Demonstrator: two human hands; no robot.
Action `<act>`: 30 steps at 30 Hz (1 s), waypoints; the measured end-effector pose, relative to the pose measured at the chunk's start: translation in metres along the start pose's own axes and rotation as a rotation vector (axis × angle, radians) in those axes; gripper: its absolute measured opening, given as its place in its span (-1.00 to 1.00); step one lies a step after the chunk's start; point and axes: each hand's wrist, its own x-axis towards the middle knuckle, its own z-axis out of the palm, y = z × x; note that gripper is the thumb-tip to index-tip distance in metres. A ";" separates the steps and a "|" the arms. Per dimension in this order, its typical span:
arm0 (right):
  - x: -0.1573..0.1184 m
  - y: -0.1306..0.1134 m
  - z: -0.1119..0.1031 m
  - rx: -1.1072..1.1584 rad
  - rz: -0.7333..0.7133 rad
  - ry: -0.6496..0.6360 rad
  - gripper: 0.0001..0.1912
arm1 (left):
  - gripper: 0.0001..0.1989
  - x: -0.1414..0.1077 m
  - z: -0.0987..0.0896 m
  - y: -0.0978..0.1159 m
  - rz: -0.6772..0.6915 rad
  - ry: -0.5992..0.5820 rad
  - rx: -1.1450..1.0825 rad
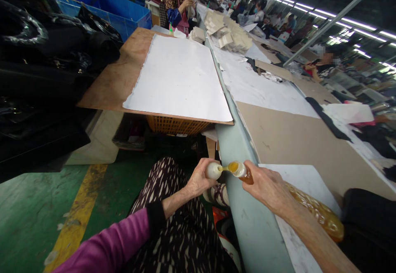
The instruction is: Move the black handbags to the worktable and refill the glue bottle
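Above my lap, my left hand [199,179] is closed around a small white bottle [213,170], its open mouth turned to the right. My right hand [262,182] grips the neck of a large clear bottle [318,207] of amber liquid, which lies tilted along my forearm. The two mouths face each other a short gap apart. A yellowish stream [226,168] runs across that gap into the white bottle. My right hand and forearm hide part of the large bottle.
A board with a white sheet [182,79] lies ahead, over an orange basket [176,125]. The pale blue bench edge [238,190] runs beside my legs. Stacked beige pieces [229,34], a blue bin [105,11] and black bagged goods [46,71] stand around. A co-worker [179,7] sits beyond.
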 end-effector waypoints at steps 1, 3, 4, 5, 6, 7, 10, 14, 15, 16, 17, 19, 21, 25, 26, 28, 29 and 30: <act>0.000 0.000 0.000 0.000 0.001 -0.003 -0.86 | -0.39 0.000 0.000 0.000 0.000 0.001 -0.001; 0.001 0.000 -0.001 0.004 0.003 -0.017 -0.86 | -0.39 0.000 0.000 0.001 -0.001 0.000 -0.004; 0.001 0.000 -0.001 0.007 0.004 -0.023 -0.86 | -0.40 0.000 -0.001 0.001 -0.003 0.000 -0.004; 0.001 0.000 -0.002 0.011 0.004 -0.027 -0.86 | -0.40 0.000 -0.001 0.001 -0.006 0.000 -0.004; 0.001 0.000 -0.002 0.013 0.004 -0.030 -0.86 | -0.40 0.000 -0.001 0.001 -0.009 -0.001 -0.001; 0.001 0.000 -0.002 0.014 0.004 -0.030 -0.86 | -0.40 0.000 -0.001 0.001 -0.012 -0.001 0.003; 0.001 -0.001 -0.002 0.018 -0.001 -0.015 -0.85 | -0.39 0.000 -0.001 0.001 -0.017 0.001 0.013; 0.000 -0.001 -0.001 0.016 -0.011 0.005 -0.86 | -0.39 -0.001 -0.002 0.001 -0.016 0.000 0.012; 0.000 -0.001 0.000 0.014 -0.013 0.007 -0.86 | -0.39 -0.001 -0.002 0.001 -0.017 -0.001 0.012; 0.000 -0.001 0.000 0.013 -0.013 0.007 -0.86 | -0.39 -0.001 -0.002 0.001 -0.018 -0.002 0.012; 0.000 -0.001 0.000 0.013 -0.013 0.005 -0.86 | -0.39 -0.001 -0.002 0.002 -0.021 -0.002 0.012; 0.000 -0.001 0.000 0.020 -0.015 -0.001 -0.86 | -0.39 -0.001 -0.002 0.002 -0.025 0.000 0.012; 0.001 -0.001 -0.001 0.028 -0.015 -0.005 -0.85 | -0.38 -0.001 -0.002 0.001 -0.026 0.000 0.013; 0.002 -0.001 -0.001 0.019 -0.008 -0.015 -0.84 | -0.39 -0.001 -0.003 0.000 -0.018 -0.002 0.014; 0.002 -0.001 -0.002 0.017 -0.010 -0.015 -0.84 | -0.39 -0.001 -0.003 0.000 -0.016 -0.003 0.013; 0.001 -0.001 -0.001 0.014 -0.018 -0.011 -0.84 | -0.39 -0.001 -0.003 0.000 -0.016 -0.003 0.013; 0.001 -0.001 -0.001 0.013 -0.022 -0.009 -0.85 | -0.39 -0.001 -0.003 0.000 -0.018 -0.002 0.014; 0.001 -0.001 -0.001 0.009 -0.023 -0.007 -0.85 | -0.39 -0.001 -0.003 -0.001 -0.020 0.000 0.014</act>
